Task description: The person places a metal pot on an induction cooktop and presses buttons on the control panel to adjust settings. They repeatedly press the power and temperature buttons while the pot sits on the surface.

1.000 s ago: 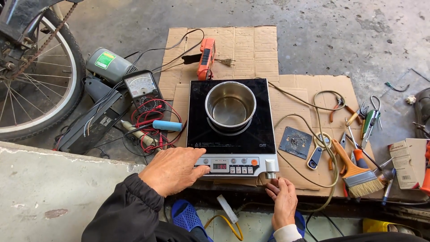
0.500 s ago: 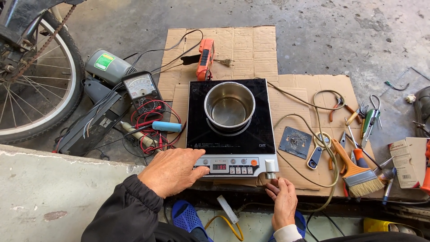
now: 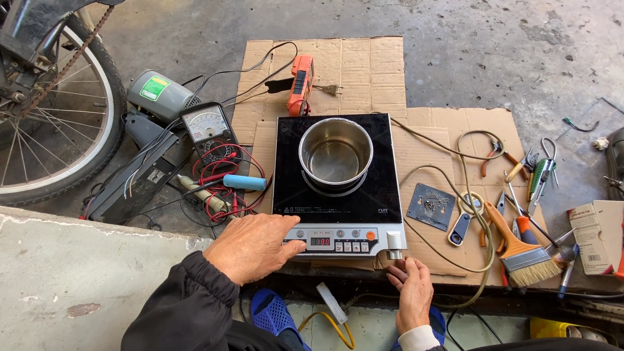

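**Both hands at the front edge of the cooktop**

So the black glass-topped induction cooktop with the silver control strip (image 3: 338,188) sits flat on the flattened brown cardboard sheets (image 3: 364,65) on the concrete floor, its control strip on the side nearest the person. It lies just ahead of both hands.

The left hand (image 3: 250,247) rests palm down on the front left corner, fingers loosely together, with the fingertips reaching onto the silver strip beside the small red digit display (image 3: 320,241). That hand is holding nothing, just lying on it.

The right hand (image 3: 409,292) comes up from below at the front right corner. Its fingertips seem to be pinching the small silver knob (image 3: 394,242) that sticks out there, though the knob's lower part is hidden by the fingers, so I can't be sure how firm the grip is.

Each hand is closest to its own corner; the left is nearer the buttons, the right nearer the knob.

A round stainless steel pot (image 3: 335,153) stands upright in the middle of the glass, looking empty. To the right, well apart, lies an orange-handled paintbrush (image 3: 513,244); to the left, an analogue multimeter with red leads (image 3: 207,127).
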